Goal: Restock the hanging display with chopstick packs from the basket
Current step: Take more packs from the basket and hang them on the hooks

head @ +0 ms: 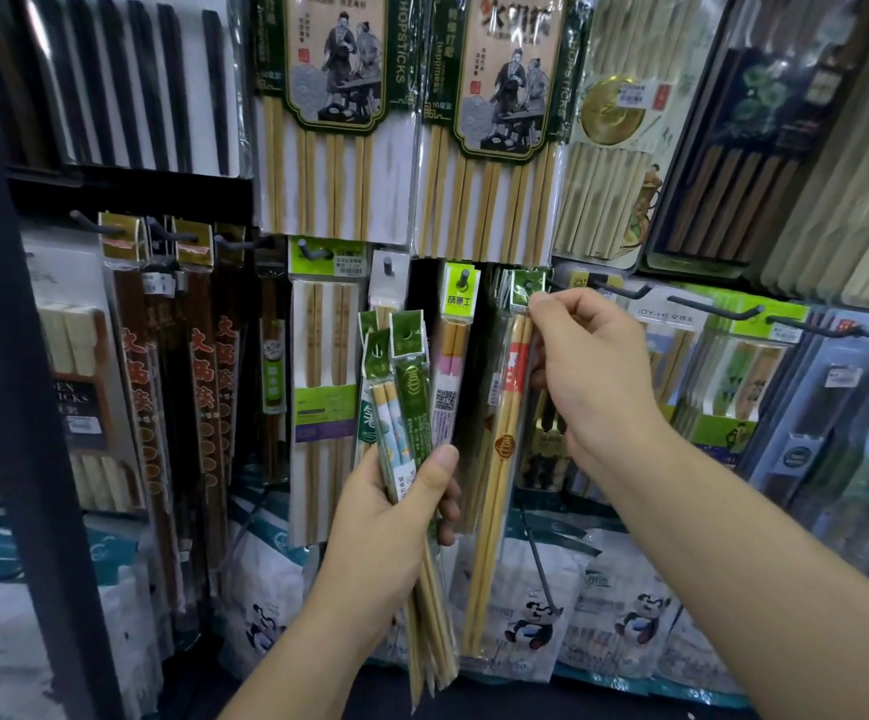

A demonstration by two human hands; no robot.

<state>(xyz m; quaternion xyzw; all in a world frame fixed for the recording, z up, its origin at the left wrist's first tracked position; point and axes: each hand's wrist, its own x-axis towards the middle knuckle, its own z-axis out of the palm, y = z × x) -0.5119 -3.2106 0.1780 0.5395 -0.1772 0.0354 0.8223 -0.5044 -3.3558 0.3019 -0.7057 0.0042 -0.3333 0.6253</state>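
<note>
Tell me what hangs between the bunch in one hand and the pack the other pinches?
Head view: a lime-topped pack hangs between the bundle in the left hand and the red-labelled pack the right hand pinches.

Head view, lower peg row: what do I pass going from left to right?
From the left: dark shelf post → red-lettered dark chopstick packs → green-topped bamboo pack → bundle of packs in the left hand → pink-banded pack → red-printed pack pinched by the right hand → JOY-HER packs.

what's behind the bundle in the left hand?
A hanging pack: only its white header on a hook and a sliver of chopstick tops show above the bundle. The rest is covered by the bundle and the left hand.
</note>
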